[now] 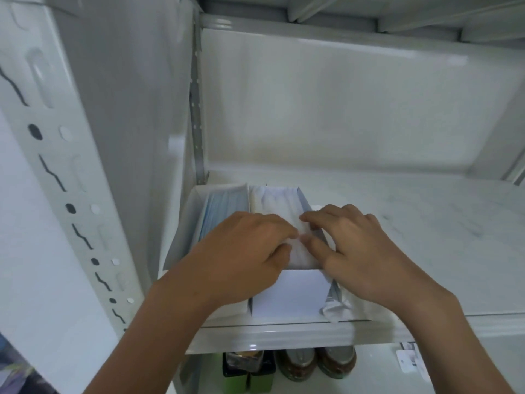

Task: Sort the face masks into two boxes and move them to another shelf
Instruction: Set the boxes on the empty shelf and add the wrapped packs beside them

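Two open white boxes stand side by side at the left end of a white shelf (397, 223). The left box (184, 220) holds blue face masks (224, 209). The right box (292, 294) holds white face masks (278, 203). My left hand (241, 257) and my right hand (360, 251) both rest on top of the white masks, fingertips nearly meeting and pressing on the stack. A crumpled piece of white wrapping (338, 307) lies under my right wrist, beside the right box.
A perforated white metal upright (71, 194) stands at the left. The shelf's back wall (341, 109) is close behind the boxes. Below the shelf edge stand jars (301, 365) and dark green-based containers (244, 368). A white tag (409, 362) hangs at lower right.
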Tool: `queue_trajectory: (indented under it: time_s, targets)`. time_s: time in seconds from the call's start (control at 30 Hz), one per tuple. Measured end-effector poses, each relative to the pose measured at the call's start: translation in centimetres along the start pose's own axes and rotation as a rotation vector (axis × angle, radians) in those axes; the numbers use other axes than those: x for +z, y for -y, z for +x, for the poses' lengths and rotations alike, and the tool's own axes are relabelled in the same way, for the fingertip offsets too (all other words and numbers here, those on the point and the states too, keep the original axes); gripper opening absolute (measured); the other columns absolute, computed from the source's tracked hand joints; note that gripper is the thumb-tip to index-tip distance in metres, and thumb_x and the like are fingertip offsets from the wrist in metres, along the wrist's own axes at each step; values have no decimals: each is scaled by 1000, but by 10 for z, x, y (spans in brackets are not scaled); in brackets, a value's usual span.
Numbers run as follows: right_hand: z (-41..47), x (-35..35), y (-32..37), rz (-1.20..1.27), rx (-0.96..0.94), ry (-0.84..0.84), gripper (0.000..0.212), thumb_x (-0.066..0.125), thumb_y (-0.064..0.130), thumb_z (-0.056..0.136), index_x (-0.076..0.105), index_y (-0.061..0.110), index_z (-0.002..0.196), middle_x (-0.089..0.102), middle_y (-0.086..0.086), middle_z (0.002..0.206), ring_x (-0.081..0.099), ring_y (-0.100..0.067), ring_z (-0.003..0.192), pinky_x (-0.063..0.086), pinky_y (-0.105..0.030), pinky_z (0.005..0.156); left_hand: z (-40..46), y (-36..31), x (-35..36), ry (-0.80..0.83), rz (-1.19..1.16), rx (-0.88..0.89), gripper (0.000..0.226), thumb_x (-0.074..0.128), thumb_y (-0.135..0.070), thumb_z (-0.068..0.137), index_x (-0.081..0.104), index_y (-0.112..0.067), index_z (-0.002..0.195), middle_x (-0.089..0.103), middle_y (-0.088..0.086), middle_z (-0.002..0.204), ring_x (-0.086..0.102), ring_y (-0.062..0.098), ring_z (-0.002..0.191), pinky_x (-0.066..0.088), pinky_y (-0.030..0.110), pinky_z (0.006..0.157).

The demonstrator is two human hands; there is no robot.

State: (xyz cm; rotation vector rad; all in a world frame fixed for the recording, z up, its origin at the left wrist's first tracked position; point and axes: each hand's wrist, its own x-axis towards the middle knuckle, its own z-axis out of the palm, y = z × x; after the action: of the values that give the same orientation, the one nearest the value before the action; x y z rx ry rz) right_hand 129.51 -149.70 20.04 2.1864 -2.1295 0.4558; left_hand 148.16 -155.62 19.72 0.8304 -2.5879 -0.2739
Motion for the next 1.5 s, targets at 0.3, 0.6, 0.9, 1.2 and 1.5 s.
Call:
queue_trajectory:
  time_s: [0.3,0.6,0.9,1.2,1.5]
  targets:
    - [-6,7,2,62,-96,-65,43,22,36,98,63,38,113,60,24,115,50,-10,112,34,-36,99,7,-6,9,-48,69,-37,19,47,-26,99,65,-20,102,62,-6,100,57,13,89,48,36,83]
    - [3,12,-4,391,26,-164,27,70,43,85,65,42,111,63,24,98,50,-7,104,40,-44,103,7,-9,11,-93,76,-25,25,48,-23,93,59,-27,115,61,-12,109,55,9,93,45,27,82]
    - [-14,11,-21,199,65,-137,56,31,70,86,66,44,121,53,27,127,44,-9,125,31,-43,110,0,-1,9,-75,106,-42,38,35,-26,92,64,-28,116,61,-12,117,54,7,99,37,22,89]
    - [-15,17,-15,273,-42,-159,59,20,67,97,52,41,139,44,31,138,31,6,134,19,-36,120,-10,-8,-2,-227,53,-30,27,48,-21,93,70,-25,109,70,-12,104,66,11,87,55,32,78]
    - [-17,15,-5,30,-124,-18,78,-1,75,92,58,43,133,36,29,152,15,-7,151,-4,-56,123,-41,0,-10,-289,29,-23,19,56,-14,94,72,-22,101,69,-13,95,64,8,83,54,32,76]
